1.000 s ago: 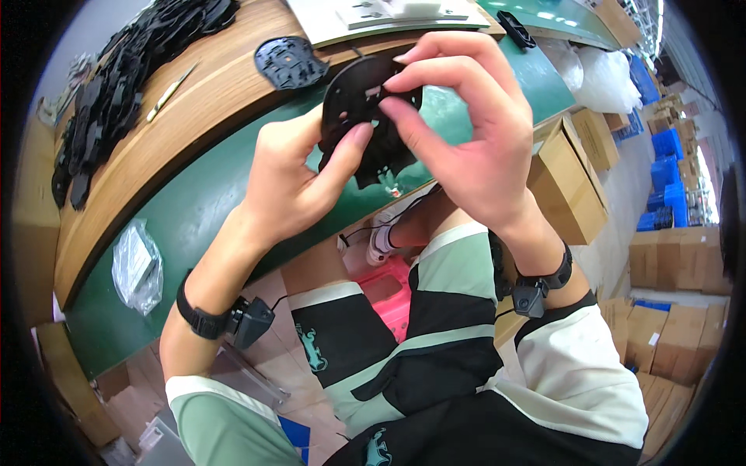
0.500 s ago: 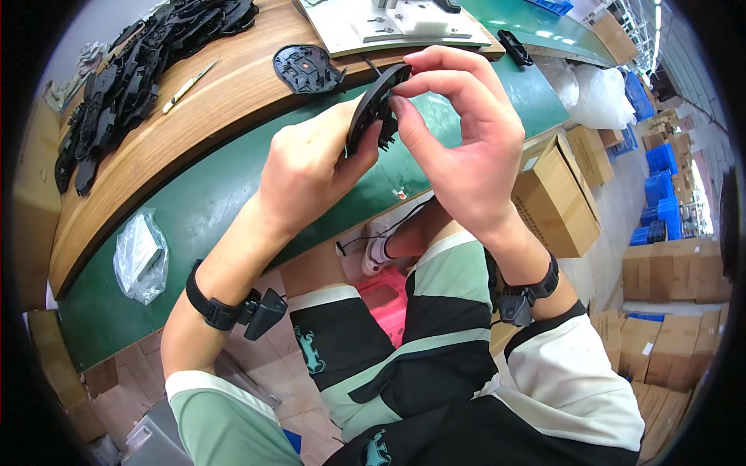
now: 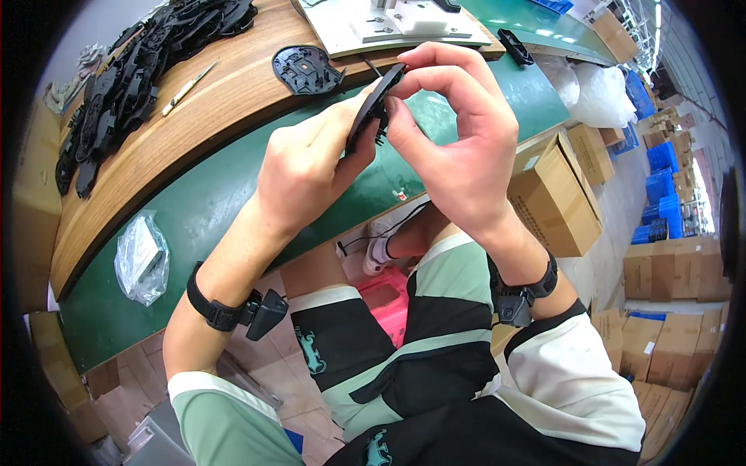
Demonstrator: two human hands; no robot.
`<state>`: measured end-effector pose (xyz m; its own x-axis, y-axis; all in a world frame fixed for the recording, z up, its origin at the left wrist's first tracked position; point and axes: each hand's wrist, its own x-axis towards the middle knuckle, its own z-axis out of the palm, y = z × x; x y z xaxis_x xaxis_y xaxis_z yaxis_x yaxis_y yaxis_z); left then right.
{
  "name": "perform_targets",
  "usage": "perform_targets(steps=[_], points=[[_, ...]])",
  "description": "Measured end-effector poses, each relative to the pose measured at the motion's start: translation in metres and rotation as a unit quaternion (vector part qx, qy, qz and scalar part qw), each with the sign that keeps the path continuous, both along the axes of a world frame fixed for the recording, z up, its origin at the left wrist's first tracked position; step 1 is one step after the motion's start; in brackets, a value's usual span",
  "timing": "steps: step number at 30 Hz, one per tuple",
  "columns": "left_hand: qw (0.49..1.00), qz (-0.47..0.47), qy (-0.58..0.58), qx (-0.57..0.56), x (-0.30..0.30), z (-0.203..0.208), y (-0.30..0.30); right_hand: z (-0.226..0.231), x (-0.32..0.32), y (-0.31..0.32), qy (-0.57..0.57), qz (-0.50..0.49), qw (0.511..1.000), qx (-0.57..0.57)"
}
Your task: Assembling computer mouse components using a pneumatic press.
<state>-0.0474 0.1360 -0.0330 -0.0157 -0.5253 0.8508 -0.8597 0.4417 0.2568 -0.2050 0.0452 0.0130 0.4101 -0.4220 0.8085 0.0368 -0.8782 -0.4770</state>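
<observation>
Over the near edge of the workbench, a thin curved black plastic shell part (image 3: 368, 110) is held up, seen nearly edge-on with small prongs on its lower side. My left hand (image 3: 299, 171) grips its left side, the thumb underneath. At the part's upper end, my right hand (image 3: 466, 140) has thumb and index finger closed on the rim; fingers hide what else may be between them. Beyond my hands lies a rounded black shell (image 3: 305, 70), inner side up, on the wooden board (image 3: 221, 116).
Piled black plastic parts (image 3: 132, 85) cover the board's left end, with a slim pen-like tool (image 3: 186, 89) beside them. A white fixture plate (image 3: 330, 19) stands at the back. A clear bag (image 3: 142, 260) lies on the green mat (image 3: 210, 202); a carton (image 3: 556, 206) stands right.
The black part has tipped and now shows more edge-on. My right hand has shifted slightly left with it; my left hand keeps its grip.
</observation>
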Motion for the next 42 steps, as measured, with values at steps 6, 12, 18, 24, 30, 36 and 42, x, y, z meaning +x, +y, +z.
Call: perform_targets(steps=[6, 12, 18, 24, 30, 36, 42], points=[[1.000, 0.010, -0.010, -0.001, 0.003, 0.000, 0.001, 0.002, 0.003, 0.001, 0.012, -0.004, 1.000, -0.001], [1.000, 0.006, -0.005, 0.014, 0.001, 0.000, -0.001, 0.000, -0.001, -0.001, 0.028, 0.029, 0.997, 0.072], [1.000, 0.009, -0.010, 0.018, 0.002, 0.000, -0.001, 0.000, -0.006, -0.003, 0.072, 0.050, 0.993, 0.078], [1.000, 0.006, -0.010, 0.028, 0.003, -0.001, 0.000, -0.002, -0.003, -0.002, 0.040, 0.049, 0.992, 0.105], [1.000, 0.004, 0.001, 0.023, 0.003, -0.003, -0.001, -0.003, -0.005, -0.003, 0.058, 0.057, 0.992, 0.101], [0.998, 0.011, 0.038, 0.042, 0.002, -0.003, -0.003, -0.003, -0.008, -0.006, 0.028, 0.074, 0.985, 0.152], [0.984, 0.038, 0.150, 0.088, 0.005, -0.003, 0.000, -0.021, -0.029, -0.001, 0.008, 0.063, 0.972, 0.225]])
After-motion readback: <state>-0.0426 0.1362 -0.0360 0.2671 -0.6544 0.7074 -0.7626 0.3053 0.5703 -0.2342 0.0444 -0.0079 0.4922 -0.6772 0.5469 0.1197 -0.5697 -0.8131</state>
